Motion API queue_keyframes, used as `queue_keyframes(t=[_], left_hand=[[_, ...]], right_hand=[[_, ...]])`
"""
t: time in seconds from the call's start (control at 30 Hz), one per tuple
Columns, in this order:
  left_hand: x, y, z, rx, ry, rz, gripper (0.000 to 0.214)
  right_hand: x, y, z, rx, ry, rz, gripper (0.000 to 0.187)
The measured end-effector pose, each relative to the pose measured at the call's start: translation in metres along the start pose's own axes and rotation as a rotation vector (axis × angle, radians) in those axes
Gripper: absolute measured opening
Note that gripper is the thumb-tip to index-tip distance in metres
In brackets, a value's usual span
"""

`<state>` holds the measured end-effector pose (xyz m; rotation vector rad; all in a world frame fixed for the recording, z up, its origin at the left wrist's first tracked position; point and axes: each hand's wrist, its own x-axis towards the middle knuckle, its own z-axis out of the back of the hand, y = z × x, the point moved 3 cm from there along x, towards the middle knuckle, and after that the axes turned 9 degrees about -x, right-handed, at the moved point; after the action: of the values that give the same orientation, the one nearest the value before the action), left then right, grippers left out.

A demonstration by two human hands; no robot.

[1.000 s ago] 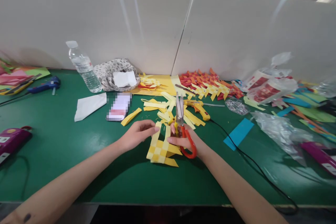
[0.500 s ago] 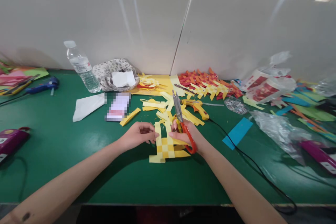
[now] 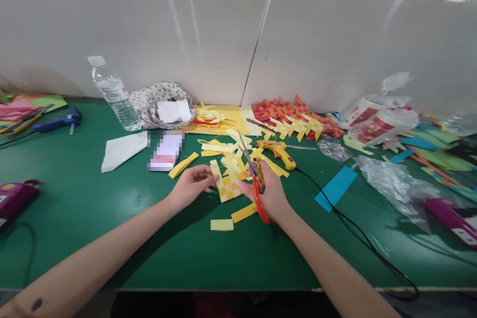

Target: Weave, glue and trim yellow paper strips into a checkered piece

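Observation:
A checkered piece of woven yellow paper strips [image 3: 228,187] is held just above the green table, tilted, with loose strip ends pointing away from me. My left hand [image 3: 194,183] pinches its left edge between thumb and fingers. With my right hand [image 3: 275,190] I grip orange-handled scissors [image 3: 257,179], blades pointing up and left, and the thumb of that hand presses the weave's right side. Part of the weave is hidden behind those fingers. Below it lie a short pale strip [image 3: 222,225] and a darker yellow strip [image 3: 244,212].
Loose yellow strips [image 3: 218,148] and a yellow glue gun [image 3: 278,151] with a black cord lie beyond my hands. Red and yellow woven pieces [image 3: 283,114] are heaped by the partition. A water bottle [image 3: 117,97], phone [image 3: 166,151] and blue paper [image 3: 336,189] are around.
The weave has turned and moved slightly up and left, away from the two strips now lying apart below it. The scissors have tilted left in my right hand.

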<state>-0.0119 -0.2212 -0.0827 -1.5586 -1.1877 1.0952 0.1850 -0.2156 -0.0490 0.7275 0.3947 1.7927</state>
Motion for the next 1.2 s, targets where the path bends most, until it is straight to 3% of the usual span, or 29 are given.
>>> queue_keyframes(t=[0.13,0.27,0.4,0.5,0.63,0.8,1.03,1.13,1.2], left_hand=[[0.002,-0.002,0.002,-0.026,-0.054,-0.040,0.033],[0.002,-0.004,0.005,-0.039,-0.087,-0.051,0.032],[0.002,-0.006,0.006,-0.049,-0.141,-0.051,0.034],[0.002,-0.005,0.004,-0.035,-0.116,-0.061,0.034],[0.003,-0.002,0.001,-0.050,-0.073,-0.076,0.034],[0.001,-0.001,0.000,-0.091,-0.096,-0.061,0.031],[0.004,0.000,0.007,-0.160,-0.126,-0.036,0.030],[0.003,-0.005,0.009,-0.130,-0.155,-0.125,0.030],[-0.002,-0.011,0.010,-0.093,-0.187,-0.284,0.023]], right_hand=[[-0.003,0.010,0.002,-0.252,-0.069,0.125,0.035],[-0.002,0.009,-0.003,-0.451,-0.004,0.153,0.039],[-0.001,0.007,-0.007,-0.540,0.071,0.136,0.041],[-0.001,0.008,-0.008,-0.538,0.100,0.132,0.040],[-0.002,0.009,-0.009,-0.492,0.115,0.116,0.038],[0.001,0.004,-0.006,-0.319,0.117,-0.022,0.034],[0.004,-0.004,0.001,-0.084,0.009,-0.093,0.035],[0.005,-0.005,0.001,0.060,0.011,-0.122,0.034],[0.004,-0.003,-0.001,0.218,0.054,-0.160,0.034]])
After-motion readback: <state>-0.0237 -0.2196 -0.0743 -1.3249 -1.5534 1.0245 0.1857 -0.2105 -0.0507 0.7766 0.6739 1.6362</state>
